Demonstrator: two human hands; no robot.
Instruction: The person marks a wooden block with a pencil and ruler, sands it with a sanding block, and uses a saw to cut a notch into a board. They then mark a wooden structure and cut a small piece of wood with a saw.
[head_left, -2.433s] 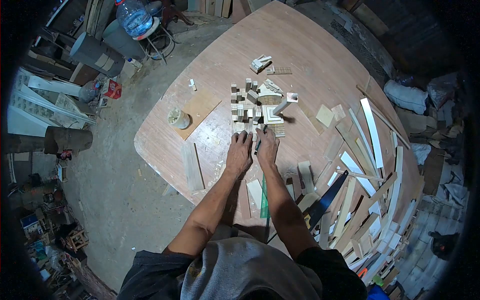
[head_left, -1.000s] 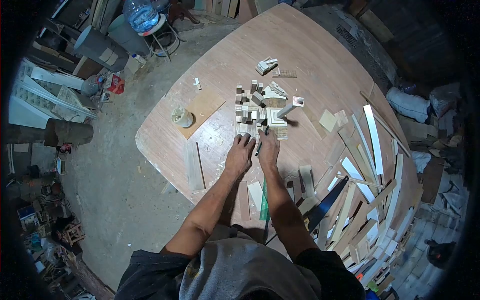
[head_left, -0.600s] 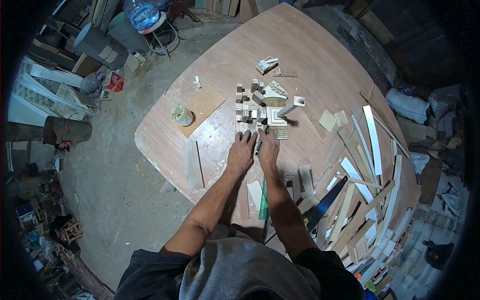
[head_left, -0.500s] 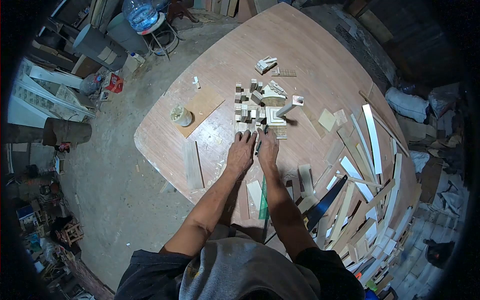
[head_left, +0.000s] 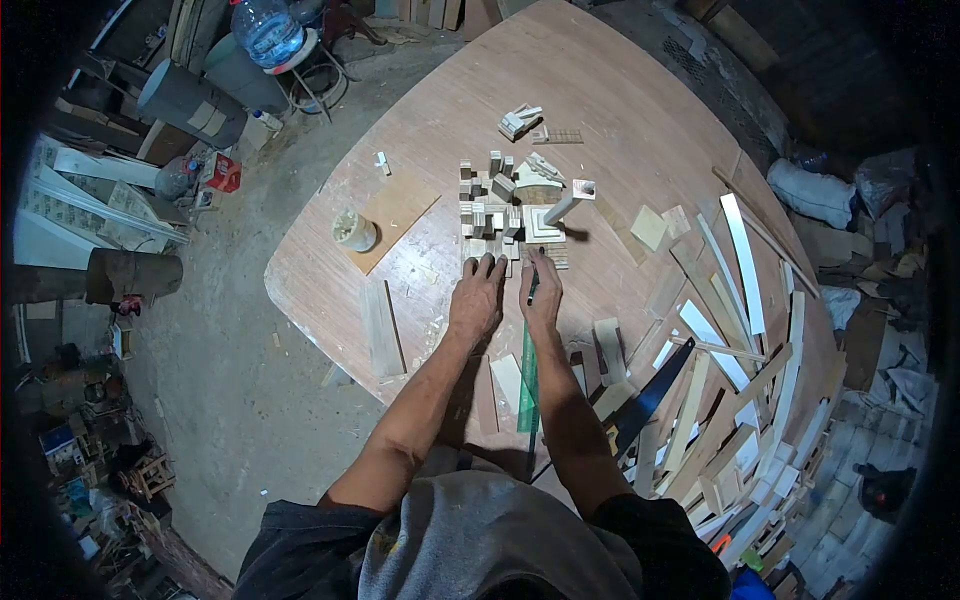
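A small wooden architectural model [head_left: 480,220] with blocks, tower-like pieces and a stepped base stands in the middle of the table. My left hand [head_left: 476,300] lies at its near left edge, fingers stretched forward and touching the front pieces. At the near right edge is my right hand [head_left: 541,298], its fingers closed around a dark, thin pen [head_left: 532,292]. Just behind that hand, a column piece [head_left: 562,212] with a square top leans over the stepped base. A green ruler [head_left: 528,385] lies below my right wrist.
A jar [head_left: 353,231] stands on a thin brown board [head_left: 402,213] to the left. A handsaw [head_left: 655,395] and many wood strips [head_left: 742,265] crowd the right side. Small model parts [head_left: 520,122] lie farther back on the table [head_left: 430,110].
My right hand has shifted slightly right, widening the gap from my left hand, and the pen has tilted upright. My left hand stays at the model's front edge. The camera view has shifted a little.
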